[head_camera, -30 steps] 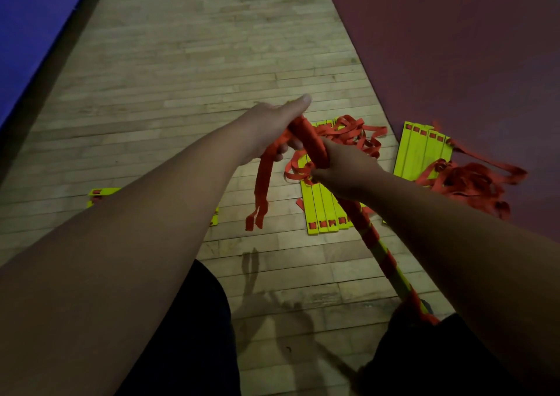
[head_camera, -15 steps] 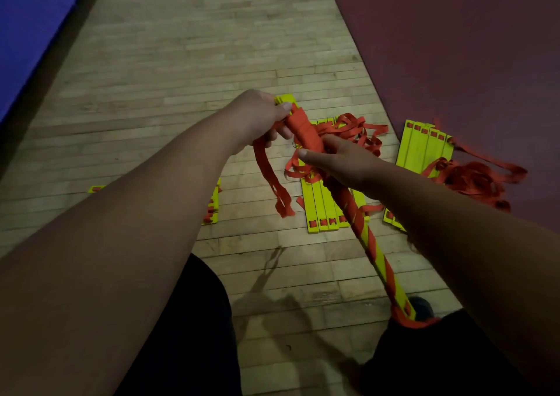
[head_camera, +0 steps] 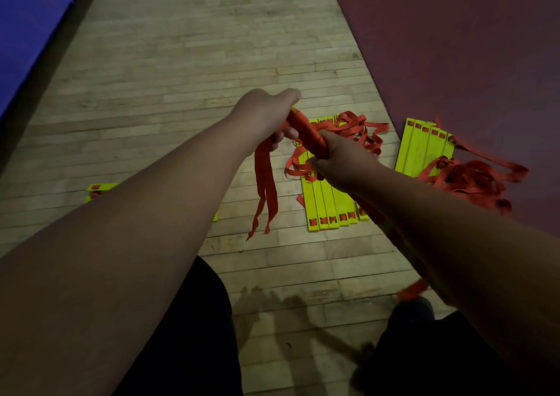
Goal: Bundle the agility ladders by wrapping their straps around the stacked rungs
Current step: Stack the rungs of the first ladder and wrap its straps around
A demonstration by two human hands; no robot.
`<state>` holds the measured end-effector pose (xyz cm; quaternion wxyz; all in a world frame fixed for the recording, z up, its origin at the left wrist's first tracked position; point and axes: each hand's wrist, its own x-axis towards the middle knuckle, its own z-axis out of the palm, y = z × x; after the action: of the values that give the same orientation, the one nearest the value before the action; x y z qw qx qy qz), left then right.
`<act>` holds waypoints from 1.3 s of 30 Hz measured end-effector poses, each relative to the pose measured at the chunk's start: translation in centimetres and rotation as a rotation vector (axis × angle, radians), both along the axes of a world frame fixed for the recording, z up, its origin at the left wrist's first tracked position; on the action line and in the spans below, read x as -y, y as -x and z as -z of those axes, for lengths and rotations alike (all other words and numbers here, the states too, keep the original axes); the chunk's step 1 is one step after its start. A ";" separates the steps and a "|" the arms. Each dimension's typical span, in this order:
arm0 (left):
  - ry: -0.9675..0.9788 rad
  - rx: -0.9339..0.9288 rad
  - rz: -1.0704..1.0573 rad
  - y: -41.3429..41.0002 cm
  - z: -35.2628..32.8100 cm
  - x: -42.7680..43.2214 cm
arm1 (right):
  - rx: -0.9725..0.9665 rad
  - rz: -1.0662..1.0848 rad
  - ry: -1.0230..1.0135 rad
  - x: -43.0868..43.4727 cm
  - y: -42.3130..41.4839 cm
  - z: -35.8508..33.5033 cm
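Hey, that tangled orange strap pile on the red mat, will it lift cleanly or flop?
Probably floppy: the strap pile lies in limp loops, like the tails dangling from the left hand. It would likely tug the yellow rungs beside it, since straps appear threaded through them.

One wide-angle head cam looks fwd & down at wood floor (head_camera: pixel 188 62); left hand (head_camera: pixel 263 117), right hand (head_camera: pixel 342 162) close in, mid-frame.
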<state>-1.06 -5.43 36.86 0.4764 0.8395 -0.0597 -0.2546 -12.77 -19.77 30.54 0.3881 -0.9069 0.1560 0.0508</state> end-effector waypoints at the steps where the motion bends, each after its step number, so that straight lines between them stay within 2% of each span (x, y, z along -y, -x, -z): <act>1: -0.017 0.021 0.001 -0.1 0.2 -0.1 | -0.015 -0.036 0.030 -0.1 -0.1 0.0; 4: -0.030 0.043 -0.021 -0.5 0.8 -0.3 | -0.053 -0.110 0.030 -0.4 0.0 -0.1; 9: 0.033 0.046 -0.032 -1.2 1.0 -0.5 | -0.066 0.022 -0.129 -0.5 -0.4 0.1; 17: 0.047 0.069 -0.009 -0.7 0.7 -1.1 | 0.073 -0.011 0.042 0.4 -0.1 -0.2; 21: -0.034 0.063 0.076 0.1 0.3 -0.3 | 0.030 -0.048 0.138 0.1 0.3 0.3; 26: -0.130 0.159 0.095 0.5 0.8 0.1 | 0.022 -0.091 0.284 -0.4 0.2 0.6; 28: -0.088 0.145 0.065 0.1 0.7 0.2 | -0.016 -0.068 0.162 -0.1 0.0 0.5; 34: 0.084 0.140 -0.098 -1.9 0.9 -1.0 | -0.198 0.097 -0.618 0.0 -0.2 -1.0; 39: 0.139 0.172 -0.158 -2.9 1.4 -1.6 | -0.297 -0.058 -0.763 0.3 0.4 -1.8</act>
<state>1.80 -3.86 35.46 0.5453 0.8251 -0.0514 -0.1385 -13.18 -20.11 32.33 0.6683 -0.6847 0.1547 0.2462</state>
